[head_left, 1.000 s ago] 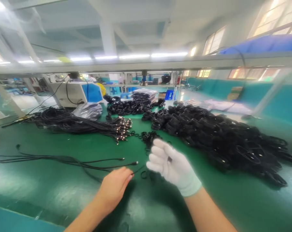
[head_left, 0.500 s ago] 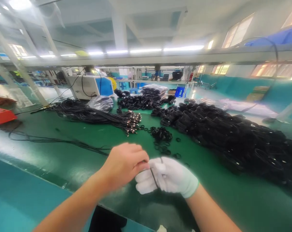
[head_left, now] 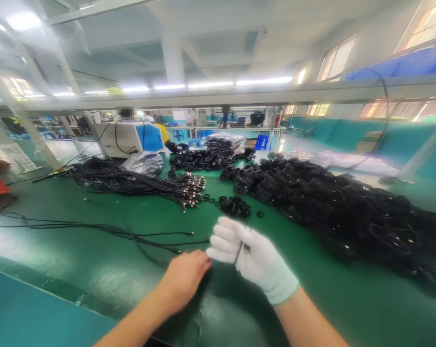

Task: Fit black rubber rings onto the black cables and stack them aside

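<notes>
My bare left hand [head_left: 187,277] is low over the bench, fingers curled closed beside the gloved fingertips. A motion-blurred black cable [head_left: 143,248] runs into it from the left; the grip itself is hidden behind the hand. My right hand [head_left: 252,258] wears a white glove with a pale green cuff, palm turned toward me and fingers folded in. Across its palm lies a thin black cable piece [head_left: 238,253], with a small dark part by the thumb. Further black cables [head_left: 76,224] stretch along the bench on the left, several ends near my hands.
Bundled black cables with metal tips [head_left: 160,185] lie behind my hands. Small black rings [head_left: 235,206] are heaped mid-bench. A large pile of coiled cables [head_left: 322,207] covers the right side. A white and blue machine [head_left: 125,138] stands behind, under a shelf beam [head_left: 189,100].
My left hand has come away from the right palm, moving down and left. My right hand has turned more upright. Cables at the left have shifted toward my hands, and the view has tilted slightly.
</notes>
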`<state>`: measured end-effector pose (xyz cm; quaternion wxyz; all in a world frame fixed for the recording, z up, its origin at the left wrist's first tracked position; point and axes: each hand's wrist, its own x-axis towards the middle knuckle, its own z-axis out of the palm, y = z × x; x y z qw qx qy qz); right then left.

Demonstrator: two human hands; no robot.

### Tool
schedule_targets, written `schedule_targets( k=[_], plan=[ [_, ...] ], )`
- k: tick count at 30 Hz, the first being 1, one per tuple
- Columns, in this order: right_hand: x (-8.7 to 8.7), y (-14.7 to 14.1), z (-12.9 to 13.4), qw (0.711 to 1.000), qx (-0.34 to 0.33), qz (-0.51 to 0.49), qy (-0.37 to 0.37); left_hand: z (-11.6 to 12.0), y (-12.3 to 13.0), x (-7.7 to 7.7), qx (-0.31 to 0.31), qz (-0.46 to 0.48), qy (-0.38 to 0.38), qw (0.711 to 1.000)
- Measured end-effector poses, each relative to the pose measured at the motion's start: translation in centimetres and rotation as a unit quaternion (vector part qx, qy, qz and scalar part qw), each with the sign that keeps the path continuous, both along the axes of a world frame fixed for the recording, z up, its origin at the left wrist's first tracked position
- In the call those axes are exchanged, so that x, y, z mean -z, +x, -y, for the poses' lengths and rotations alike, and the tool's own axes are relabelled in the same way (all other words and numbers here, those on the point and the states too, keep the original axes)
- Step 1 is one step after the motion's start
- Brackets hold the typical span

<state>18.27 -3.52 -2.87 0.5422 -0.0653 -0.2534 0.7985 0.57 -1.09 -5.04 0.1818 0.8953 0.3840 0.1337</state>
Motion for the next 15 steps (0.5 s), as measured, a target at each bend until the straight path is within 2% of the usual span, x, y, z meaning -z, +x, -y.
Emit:
schedule_targets(
  k=[2,3,6,8,10,11,13,15],
  plan=[
    [0.7,0.0,-0.2,0.998,0.031,0.049,0.002,1.8,0.1,-0.6,0.027,-0.08,0.1,0.991],
    [1.2,-0.2,-0.1,0.997,0.02,0.08,0.007,2.4,0.1,-1.5,0.046,-0.095,0.147,0.984],
    [2.5,-1.0,0.6,0.986,-0.097,0.132,0.027,2.0,-0.1,-5.5,0.094,-0.063,0.222,0.969],
    [2.7,-1.5,1.2,0.975,-0.177,0.126,0.038,0.5,-0.4,-7.7,0.113,-0.022,0.18,0.977],
    [2.5,-2.0,1.7,0.967,-0.226,0.114,0.036,-0.9,-0.6,-8.6,0.114,0.041,0.063,0.991],
    [2.3,-2.2,1.9,0.965,-0.24,0.104,0.031,-1.5,-0.6,-8.4,0.111,0.077,-0.005,0.991],
    [1.9,-2.5,2.1,0.967,-0.239,0.082,0.025,-2.3,-0.7,-6.9,0.102,0.141,-0.116,0.978],
    [1.6,-2.6,2.1,0.976,-0.204,0.065,0.032,-2.7,-0.9,-4.6,0.086,0.167,-0.148,0.971]
  ],
)
